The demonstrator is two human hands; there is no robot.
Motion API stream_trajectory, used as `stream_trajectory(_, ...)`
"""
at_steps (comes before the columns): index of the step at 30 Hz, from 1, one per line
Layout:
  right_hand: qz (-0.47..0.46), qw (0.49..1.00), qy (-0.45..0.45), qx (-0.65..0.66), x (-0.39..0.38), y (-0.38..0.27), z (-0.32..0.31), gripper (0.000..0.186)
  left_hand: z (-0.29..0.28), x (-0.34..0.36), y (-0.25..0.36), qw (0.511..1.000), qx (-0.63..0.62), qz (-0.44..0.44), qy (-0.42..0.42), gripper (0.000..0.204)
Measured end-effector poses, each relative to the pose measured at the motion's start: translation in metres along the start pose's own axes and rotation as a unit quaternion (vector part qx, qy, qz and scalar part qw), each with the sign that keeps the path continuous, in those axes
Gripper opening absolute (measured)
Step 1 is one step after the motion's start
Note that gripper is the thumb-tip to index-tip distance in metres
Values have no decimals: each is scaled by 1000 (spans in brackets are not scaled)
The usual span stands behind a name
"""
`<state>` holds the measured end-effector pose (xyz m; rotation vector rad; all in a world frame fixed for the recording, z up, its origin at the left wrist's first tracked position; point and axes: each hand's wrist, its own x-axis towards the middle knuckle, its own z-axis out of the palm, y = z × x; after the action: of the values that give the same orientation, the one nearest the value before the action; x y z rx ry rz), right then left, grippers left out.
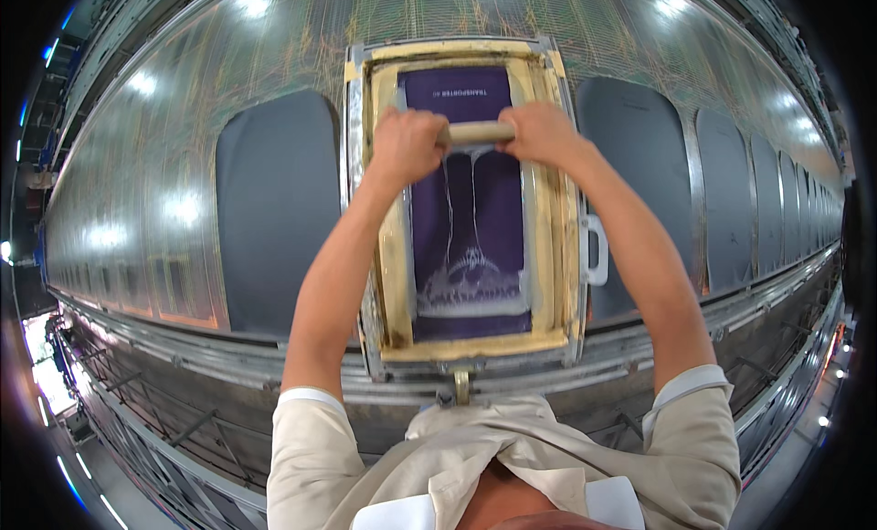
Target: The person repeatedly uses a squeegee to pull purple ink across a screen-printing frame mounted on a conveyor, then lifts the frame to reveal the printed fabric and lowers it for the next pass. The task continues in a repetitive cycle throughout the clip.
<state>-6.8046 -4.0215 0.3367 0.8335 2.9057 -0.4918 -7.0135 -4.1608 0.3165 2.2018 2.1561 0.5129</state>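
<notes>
My left hand [409,146] is closed around the left end of a pale wooden squeegee handle [479,133]. My right hand [544,135] grips its right end. The squeegee lies crosswise over the far half of a screen printing frame [554,292], which has yellowish taped borders. Inside the frame the mesh [464,201] looks dark purple. Whitish, glossy ink [470,291] is pooled in a band near the mesh's near end, and thin streaks of it run up to the squeegee. My hands hide the handle's ends; the blade's lower edge is hard to see.
A dark grey fabric panel [277,210] lies left of the frame on the long table [137,224]. Another panel [635,155] is to the right, with several more beyond it. A white handle [596,249] juts from the frame's right side. Metal rails [219,358] run along the near edge.
</notes>
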Motion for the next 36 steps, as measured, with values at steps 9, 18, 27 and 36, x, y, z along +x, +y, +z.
stream_trajectory(9, -7, 999, 33, 29, 163, 102, -17, 38, 25, 155, -91, 995, 61, -42, -63, 35)
stream_trajectory(18, -10, 997, 52, -60, 121, 76, 0, 36, 13, 116, -53, 994, 21, -79, -75, 33)
stream_trajectory(27, -6, 999, 16, 36, -108, -37, 61, 20, 6, -101, 71, 999, -30, -22, -30, 22)
stream_trajectory(36, 48, 965, -70, 248, -219, -95, 54, 45, -13, -235, 151, 998, -4, -59, -32, 25)
